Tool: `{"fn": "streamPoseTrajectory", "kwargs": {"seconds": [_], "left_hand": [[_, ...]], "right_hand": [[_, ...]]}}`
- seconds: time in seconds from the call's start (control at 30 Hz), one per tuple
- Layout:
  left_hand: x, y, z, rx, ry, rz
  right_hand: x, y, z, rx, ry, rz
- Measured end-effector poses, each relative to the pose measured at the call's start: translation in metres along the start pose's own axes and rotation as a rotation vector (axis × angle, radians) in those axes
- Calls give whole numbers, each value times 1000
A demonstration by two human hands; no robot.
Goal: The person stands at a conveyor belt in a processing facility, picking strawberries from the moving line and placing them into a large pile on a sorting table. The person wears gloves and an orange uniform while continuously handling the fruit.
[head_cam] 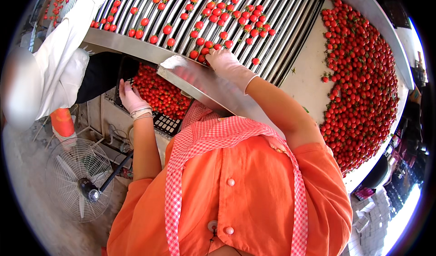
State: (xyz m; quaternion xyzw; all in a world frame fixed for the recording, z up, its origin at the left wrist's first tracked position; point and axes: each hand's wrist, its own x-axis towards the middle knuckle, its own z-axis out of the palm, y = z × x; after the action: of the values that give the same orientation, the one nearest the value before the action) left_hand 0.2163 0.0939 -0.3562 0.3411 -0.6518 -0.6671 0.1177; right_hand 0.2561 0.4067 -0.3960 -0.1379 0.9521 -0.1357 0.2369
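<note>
My right hand (pixel 224 63), in a thin pale glove, reaches over the near edge of a metal roller conveyor (pixel 291 21). Its fingertips are at a cluster of red cherry tomatoes (pixel 208 44); whether one is pinched is hidden by the fingers. Many more tomatoes, some with green calyxes, lie spread over the rollers. My left hand (pixel 132 98), also gloved and with bangles at the wrist, is beside a black plastic crate (pixel 167 123) below the conveyor. Its fingers are apart and nothing shows in them. Cherry tomatoes (pixel 160 92) fill the crate.
A large heap of cherry tomatoes (pixel 361 85) lies on the pale surface at right, inside a curved metal wall (pixel 381 21). A slanted metal guard (pixel 204 85) stands before me. At left are a co-worker's white sleeve (pixel 68 31) and a caged fan (pixel 81 181).
</note>
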Motion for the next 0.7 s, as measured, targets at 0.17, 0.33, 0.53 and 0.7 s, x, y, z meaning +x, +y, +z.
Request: {"fn": "streamPoseTrajectory", "kwargs": {"seconds": [0.17, 0.33, 0.53, 0.7], "left_hand": [[-58, 25, 62, 38, -335, 412], [-92, 24, 99, -10, -623, 376], [-100, 29, 106, -10, -584, 119], [-94, 31, 96, -54, -560, -21]], "right_hand": [[4, 6, -4, 3, -4, -17], [-9, 17, 8, 289, 244, 48], [25, -7, 10, -65, 155, 3], [17, 1, 7, 277, 297, 204]]}}
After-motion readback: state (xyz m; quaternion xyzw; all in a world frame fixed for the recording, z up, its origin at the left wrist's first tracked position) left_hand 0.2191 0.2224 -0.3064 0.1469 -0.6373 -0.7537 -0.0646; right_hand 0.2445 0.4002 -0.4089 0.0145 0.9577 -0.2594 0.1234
